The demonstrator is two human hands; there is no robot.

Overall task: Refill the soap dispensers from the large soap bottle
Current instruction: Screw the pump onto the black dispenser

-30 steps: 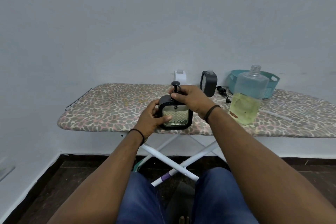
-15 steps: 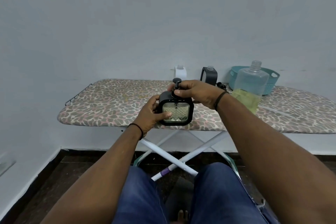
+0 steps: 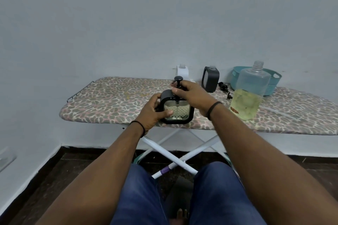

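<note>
A black-framed square soap dispenser (image 3: pixel 180 113) with a clear patterned front stands at the near edge of the ironing board (image 3: pixel 113 100). My left hand (image 3: pixel 152 113) grips its left side, thumb across the front. My right hand (image 3: pixel 190 93) pinches the black pump head (image 3: pixel 178 80) at the dispenser's neck. The large clear soap bottle (image 3: pixel 247 97), uncapped and under half full of yellowish liquid, stands to the right. At the back stand a second black dispenser (image 3: pixel 210 81) and a white one (image 3: pixel 182 72), both without pumps.
A teal plastic basket (image 3: pixel 274 82) sits behind the large bottle. A loose black pump (image 3: pixel 225 87) lies on the board between the black dispenser and the bottle. The wall runs close behind the board. My knees are under the board's white crossed legs.
The view shifted slightly. Both hands stay on the front dispenser, the right hand still working at the pump head; the dispenser sits a little lower, at the board's edge.
</note>
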